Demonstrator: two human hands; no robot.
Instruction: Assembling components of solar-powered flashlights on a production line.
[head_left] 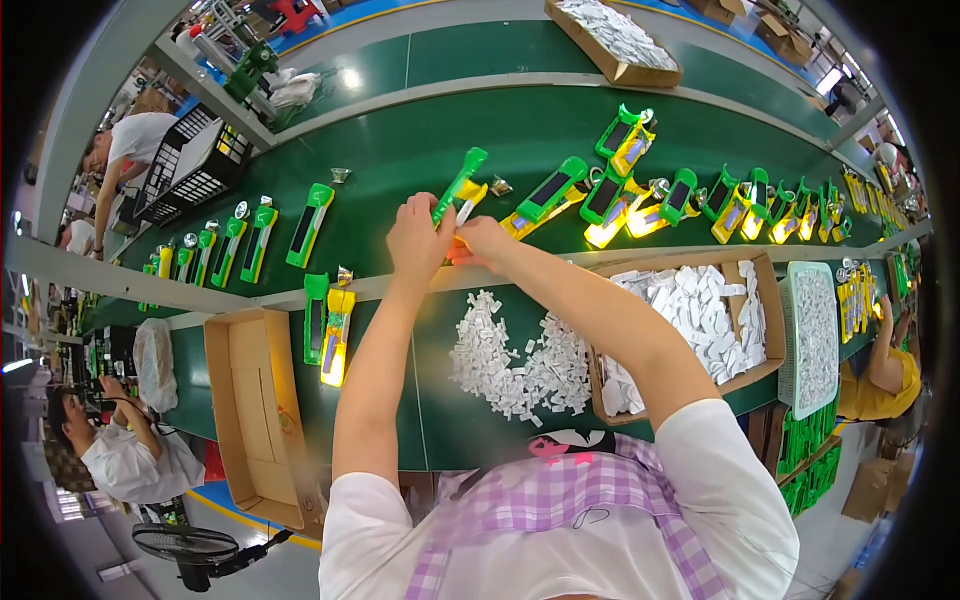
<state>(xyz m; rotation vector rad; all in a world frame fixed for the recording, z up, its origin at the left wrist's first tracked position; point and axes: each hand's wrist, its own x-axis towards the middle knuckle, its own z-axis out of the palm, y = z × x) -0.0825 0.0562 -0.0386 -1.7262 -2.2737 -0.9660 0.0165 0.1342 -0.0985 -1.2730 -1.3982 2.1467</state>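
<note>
Over the green bench, my left hand (420, 236) is closed on a green plastic casing half (464, 178), which points up and away. Close against it, my right hand (483, 245) has its fingers bent round the lower end of a yellow casing half (470, 200). An orange glow shows at the right fingertips, and the fingers hide the parts' lower ends. Just past the yellow half lies a small shiny reflector (501, 186). To the right rests a green casing with a dark panel (552, 190), overlapping a lit yellow half.
Several green-and-yellow lamp casings (311, 226) line the bench on both sides. Nearer me are a pile of small white pieces (515, 360), a carton of white strips (690, 310) and another carton (252, 400). A metal rail (380, 287) crosses in front. Co-workers sit left and right.
</note>
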